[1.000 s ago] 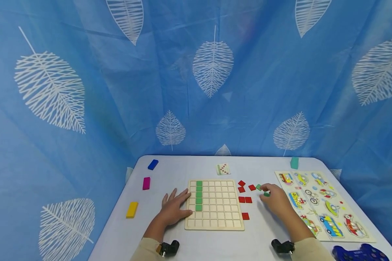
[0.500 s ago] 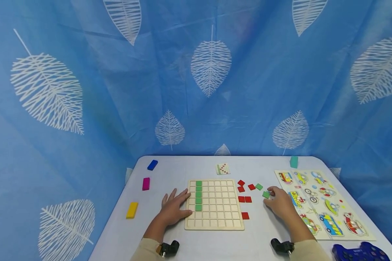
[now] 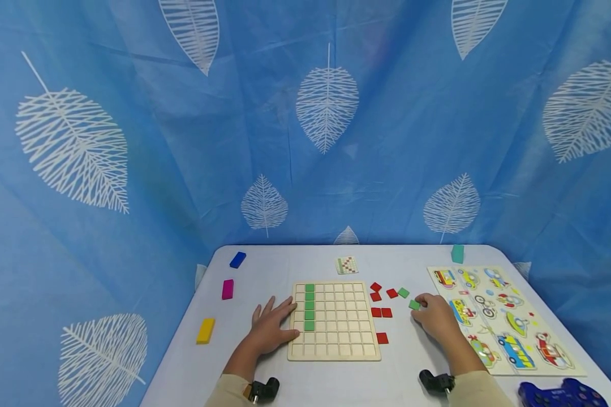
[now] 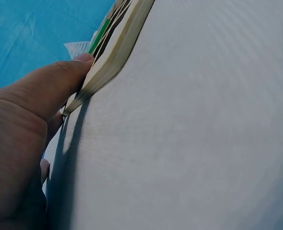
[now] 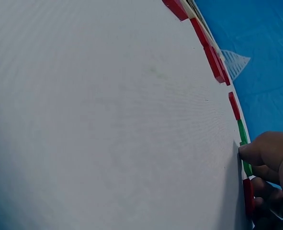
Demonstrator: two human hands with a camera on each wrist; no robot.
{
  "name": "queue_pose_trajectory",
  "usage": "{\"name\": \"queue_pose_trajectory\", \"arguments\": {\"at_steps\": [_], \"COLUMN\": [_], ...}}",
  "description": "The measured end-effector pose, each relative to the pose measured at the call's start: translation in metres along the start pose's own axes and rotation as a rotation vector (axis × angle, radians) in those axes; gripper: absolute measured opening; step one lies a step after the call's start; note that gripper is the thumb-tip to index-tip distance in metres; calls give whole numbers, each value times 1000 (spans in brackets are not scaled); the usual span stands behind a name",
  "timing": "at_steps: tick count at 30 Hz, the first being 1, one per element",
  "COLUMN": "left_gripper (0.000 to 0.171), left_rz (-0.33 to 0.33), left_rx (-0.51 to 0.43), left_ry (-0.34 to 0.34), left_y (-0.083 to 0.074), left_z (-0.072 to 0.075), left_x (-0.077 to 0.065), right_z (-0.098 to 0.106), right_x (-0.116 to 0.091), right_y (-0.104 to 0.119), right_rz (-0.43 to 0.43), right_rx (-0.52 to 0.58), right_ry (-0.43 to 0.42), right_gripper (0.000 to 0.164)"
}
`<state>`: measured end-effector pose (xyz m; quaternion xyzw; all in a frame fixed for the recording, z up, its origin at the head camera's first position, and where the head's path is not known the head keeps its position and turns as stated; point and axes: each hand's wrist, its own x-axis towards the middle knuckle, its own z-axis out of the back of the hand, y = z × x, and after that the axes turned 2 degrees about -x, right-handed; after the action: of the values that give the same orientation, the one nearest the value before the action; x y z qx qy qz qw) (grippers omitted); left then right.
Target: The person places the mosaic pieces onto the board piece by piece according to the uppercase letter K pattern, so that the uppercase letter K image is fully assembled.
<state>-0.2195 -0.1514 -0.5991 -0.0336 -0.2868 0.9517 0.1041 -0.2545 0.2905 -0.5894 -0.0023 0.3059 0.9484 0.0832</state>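
My left hand (image 3: 271,330) rests spread at the left edge of a wooden grid board (image 3: 335,354), thumb and fingertips on its rim. In the left wrist view the thumb (image 4: 60,79) lies against the board's corner. Several green tiles (image 3: 310,306) fill part of one column of the grid. To the right, my right hand (image 3: 434,316) has bent fingers right at a loose green tile (image 3: 414,304); whether it pinches the tile I cannot tell. A red tile (image 5: 248,196) shows beside the fingers in the right wrist view, hidden in the head view. Another green tile (image 3: 403,293) lies just beyond.
Several red tiles (image 3: 376,312) lie along the board's right side. A small pattern card (image 3: 347,265) sits behind the board. A picture puzzle board (image 3: 504,322) and a blue game controller (image 3: 562,394) are at right. Yellow (image 3: 206,331), magenta (image 3: 227,289) and blue (image 3: 237,260) blocks stand left.
My right hand has drawn slightly right from over the green tiles, baring both of them. It has barely moved in the last half second. My left hand stays at the board's edge.
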Motion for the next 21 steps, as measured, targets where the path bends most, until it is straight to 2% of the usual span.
{"name": "queue_pose_trajectory", "arguments": {"at_steps": [9,16,21], "left_gripper": [76,75,75], "left_rz": [2,3,7], "left_rx": [-8,-11,-14], "left_ry": [-1,-9,-6], "left_y": [0,-1,-2], "left_z": [1,1,2], "left_x": [1,-1,-2], "right_z": [2,-1,-7], "right_x": [2,2,-4], "right_y": [1,1,10], "right_rz": [-12,3,1], "right_rx": [11,12,18], "right_ry": [13,-14,-42], "right_gripper": [36,32,34]}}
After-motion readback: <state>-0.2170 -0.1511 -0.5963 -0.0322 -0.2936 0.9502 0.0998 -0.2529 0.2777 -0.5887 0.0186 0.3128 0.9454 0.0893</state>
